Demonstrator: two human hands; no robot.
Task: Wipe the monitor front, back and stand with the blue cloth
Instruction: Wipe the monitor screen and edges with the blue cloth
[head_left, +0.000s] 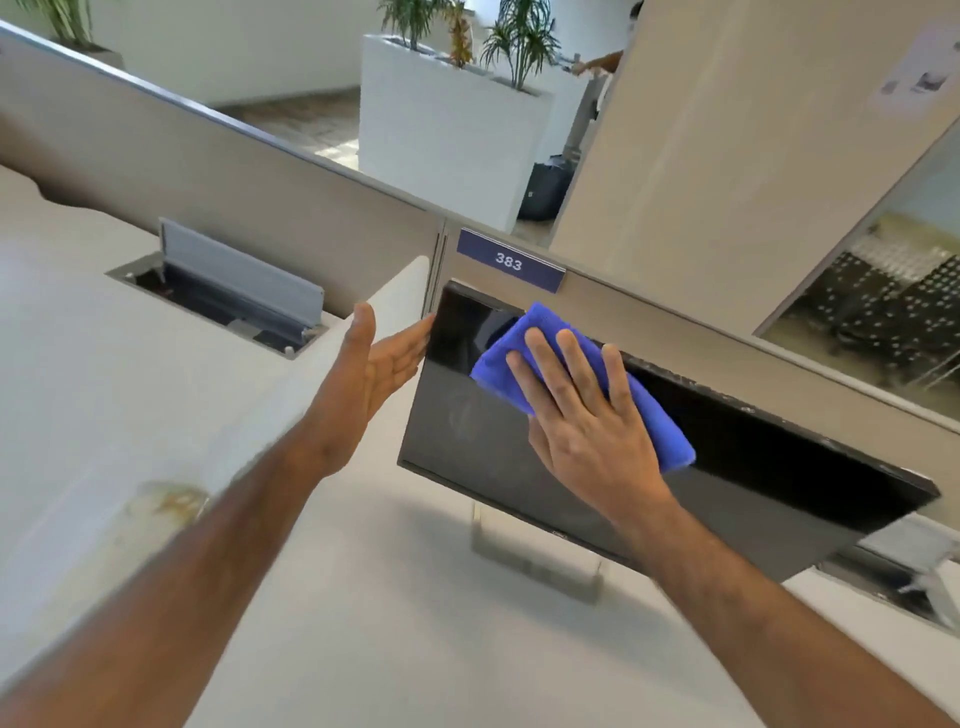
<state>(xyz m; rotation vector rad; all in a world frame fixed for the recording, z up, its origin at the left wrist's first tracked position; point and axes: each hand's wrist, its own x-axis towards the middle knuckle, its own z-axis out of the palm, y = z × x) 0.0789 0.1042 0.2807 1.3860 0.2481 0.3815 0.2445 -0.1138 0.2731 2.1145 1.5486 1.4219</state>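
A black monitor stands on the white desk, its dark screen facing me, and its silver stand shows below the lower edge. My right hand lies flat on a folded blue cloth and presses it against the upper middle of the screen. My left hand has its fingers spread, and their tips touch the monitor's left edge. The monitor's back is hidden.
A grey partition with a blue "383" plate runs behind the monitor. An open cable hatch sits in the desk at left. White planters and a person's arm lie beyond. A glass wall is on the right.
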